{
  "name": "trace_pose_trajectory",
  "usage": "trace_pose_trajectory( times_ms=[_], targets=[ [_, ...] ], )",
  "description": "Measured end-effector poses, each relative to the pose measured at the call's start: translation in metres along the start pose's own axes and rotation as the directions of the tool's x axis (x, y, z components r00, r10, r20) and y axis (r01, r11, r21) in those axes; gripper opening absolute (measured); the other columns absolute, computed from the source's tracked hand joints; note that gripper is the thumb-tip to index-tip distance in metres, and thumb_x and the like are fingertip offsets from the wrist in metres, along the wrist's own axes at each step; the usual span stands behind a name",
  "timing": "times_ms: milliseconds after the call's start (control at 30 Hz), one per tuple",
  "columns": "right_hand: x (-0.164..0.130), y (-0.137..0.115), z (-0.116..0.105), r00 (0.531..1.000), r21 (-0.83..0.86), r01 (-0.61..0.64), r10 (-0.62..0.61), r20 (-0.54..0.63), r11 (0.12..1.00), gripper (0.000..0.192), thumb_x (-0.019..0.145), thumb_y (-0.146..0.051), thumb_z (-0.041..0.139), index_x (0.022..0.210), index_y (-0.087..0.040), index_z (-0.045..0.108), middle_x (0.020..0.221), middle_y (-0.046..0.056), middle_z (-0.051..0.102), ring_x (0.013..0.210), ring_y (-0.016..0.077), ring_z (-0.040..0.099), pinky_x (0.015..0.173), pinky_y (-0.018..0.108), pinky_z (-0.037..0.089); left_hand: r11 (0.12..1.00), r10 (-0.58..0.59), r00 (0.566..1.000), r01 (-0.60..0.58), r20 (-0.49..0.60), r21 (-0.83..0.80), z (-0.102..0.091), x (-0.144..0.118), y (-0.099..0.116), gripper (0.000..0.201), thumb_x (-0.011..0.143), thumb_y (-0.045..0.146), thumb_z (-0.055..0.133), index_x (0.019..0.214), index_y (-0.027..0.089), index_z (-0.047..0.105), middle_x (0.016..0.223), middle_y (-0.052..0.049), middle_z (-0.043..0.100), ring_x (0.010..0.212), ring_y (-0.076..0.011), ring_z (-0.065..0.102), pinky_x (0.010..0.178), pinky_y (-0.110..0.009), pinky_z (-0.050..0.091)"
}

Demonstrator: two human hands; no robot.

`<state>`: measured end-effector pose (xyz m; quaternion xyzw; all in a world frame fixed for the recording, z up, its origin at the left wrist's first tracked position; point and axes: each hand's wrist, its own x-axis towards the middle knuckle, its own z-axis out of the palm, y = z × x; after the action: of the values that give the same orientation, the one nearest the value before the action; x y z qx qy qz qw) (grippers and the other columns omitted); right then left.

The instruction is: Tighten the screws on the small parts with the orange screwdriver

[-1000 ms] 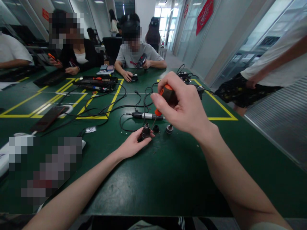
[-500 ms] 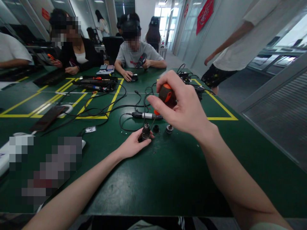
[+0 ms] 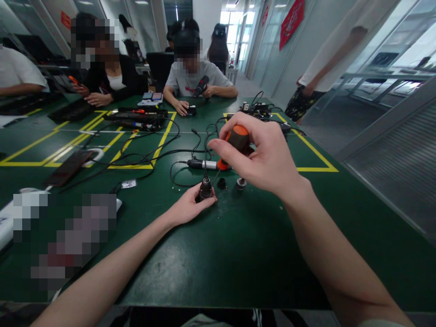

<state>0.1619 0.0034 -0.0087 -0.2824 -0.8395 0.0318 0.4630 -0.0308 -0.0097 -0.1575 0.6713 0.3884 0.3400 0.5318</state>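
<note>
Right now we count one orange-and-black screwdriver (image 3: 235, 145), one dark cylindrical part (image 3: 205, 188) standing upright on the green table (image 3: 238, 245), and two small loose pieces (image 3: 221, 183) just beside it, with a silver pen-like tool (image 3: 204, 164) lying behind. Our right hand (image 3: 265, 159) is closed around the screwdriver handle, its shaft angled down to the top of the cylindrical part. Our left hand (image 3: 187, 206) rests on the table, fingers curled and pinching that part at its base.

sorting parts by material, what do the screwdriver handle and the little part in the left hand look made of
The orange and black screwdriver handle looks like moulded plastic with a matte, possibly rubbery black section. The small dark cylindrical part looks like metal, judging by its dull grey sheen, though it is too small to be sure.
</note>
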Motion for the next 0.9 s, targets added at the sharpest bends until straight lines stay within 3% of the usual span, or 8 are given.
trace_pose_trajectory(
  times_ms=[100, 267, 500, 700, 900],
  targets=[
    [0.0000, -0.0004, 0.0002, 1.000, 0.005, 0.017, -0.017, 0.003, 1.000, 0.008, 0.096, -0.030, 0.061, 0.098, -0.022, 0.063, 0.075, -0.003, 0.057, 0.063, 0.0137, 0.054, 0.061, 0.028, 0.039, 1.000, -0.012, 1.000, 0.012, 0.004, -0.014, -0.0006, -0.0002, 0.0010, 0.035, 0.092, 0.051, 0.066, 0.101, 0.017, 0.061, 0.098, -0.006, 0.069, 0.096, -0.0245, 0.063, 0.094, -0.040, 0.048],
    [-0.0008, 0.0028, 0.0018, 1.000, -0.018, 0.020, -0.020, -0.014, 1.000, 0.018, 0.092, -0.024, 0.061, 0.110, -0.023, 0.060, 0.080, -0.002, 0.060, 0.067, 0.0161, 0.059, 0.063, 0.029, 0.043, 1.000, 0.007, 1.000, -0.007, 0.006, -0.022, -0.0014, -0.0008, 0.0023, 0.044, 0.094, 0.060, 0.061, 0.102, 0.018, 0.062, 0.098, -0.006, 0.069, 0.098, -0.0253, 0.062, 0.095, -0.040, 0.048],
    [-0.0005, 0.0036, 0.0031, 1.000, -0.022, 0.001, -0.001, -0.010, 1.000, 0.016, 0.098, -0.036, 0.064, 0.107, -0.024, 0.063, 0.076, -0.002, 0.061, 0.068, 0.0161, 0.060, 0.065, 0.029, 0.044, 0.999, 0.015, 1.000, -0.015, 0.007, 0.039, -0.0022, -0.0026, 0.0040, 0.041, 0.097, 0.058, 0.057, 0.103, 0.018, 0.064, 0.099, -0.006, 0.067, 0.100, -0.0253, 0.061, 0.096, -0.039, 0.047],
    [0.0002, 0.0004, 0.0014, 1.000, -0.021, 0.001, -0.001, -0.002, 1.000, 0.020, 0.099, -0.031, 0.059, 0.115, -0.022, 0.067, 0.083, 0.000, 0.068, 0.066, 0.0157, 0.061, 0.065, 0.029, 0.048, 0.997, 0.035, 0.999, -0.036, 0.008, 0.073, -0.0028, -0.0024, 0.0042, 0.040, 0.098, 0.056, 0.054, 0.100, 0.018, 0.065, 0.100, -0.005, 0.067, 0.101, -0.0255, 0.061, 0.098, -0.039, 0.046],
    [0.0017, -0.0025, -0.0002, 0.999, -0.011, 0.016, -0.016, -0.044, 1.000, 0.028, 0.099, -0.035, 0.063, 0.124, -0.024, 0.069, 0.104, 0.006, 0.076, 0.088, 0.0243, 0.072, 0.081, 0.039, 0.058, 0.995, 0.033, 0.999, -0.034, 0.006, 0.094, -0.0028, -0.0034, 0.0058, 0.040, 0.099, 0.056, 0.053, 0.100, 0.018, 0.065, 0.100, -0.006, 0.067, 0.100, -0.0255, 0.060, 0.097, -0.039, 0.046]
  ],
)
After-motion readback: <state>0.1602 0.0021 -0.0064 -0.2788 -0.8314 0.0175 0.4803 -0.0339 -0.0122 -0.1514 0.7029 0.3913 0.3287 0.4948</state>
